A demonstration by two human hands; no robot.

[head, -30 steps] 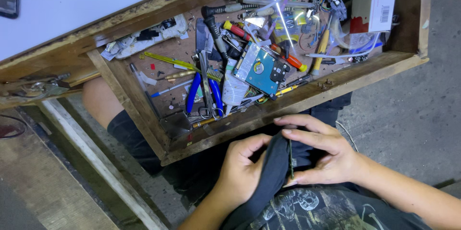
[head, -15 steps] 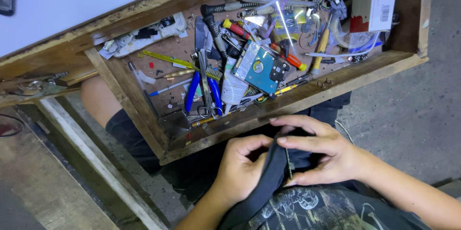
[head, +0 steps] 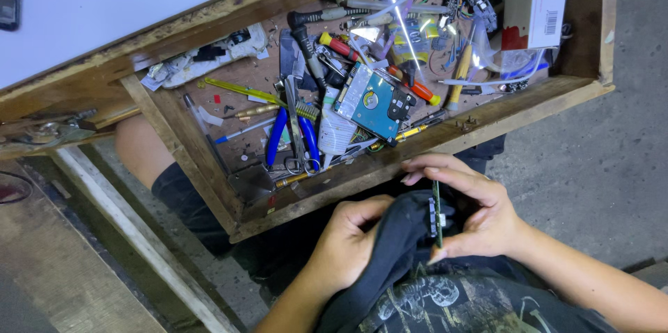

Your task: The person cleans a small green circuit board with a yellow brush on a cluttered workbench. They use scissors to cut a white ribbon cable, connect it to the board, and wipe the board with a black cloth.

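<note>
1. Your right hand [head: 480,211] now pinches the thin green circuit board [head: 437,213] upright on edge, fingers spread wider than a second ago.
2. Your left hand [head: 348,242] has bunched the dark shirt hem [head: 403,235] against the board, so the wiping continues near the open wooden drawer [head: 417,155].

A thin green circuit board strip [head: 437,213] stands on edge, nearly upright, seen edge-on, near the front of the scene just below the open wooden drawer. A fold of black printed fabric [head: 400,249] bunches against its left side, touching it.
</note>
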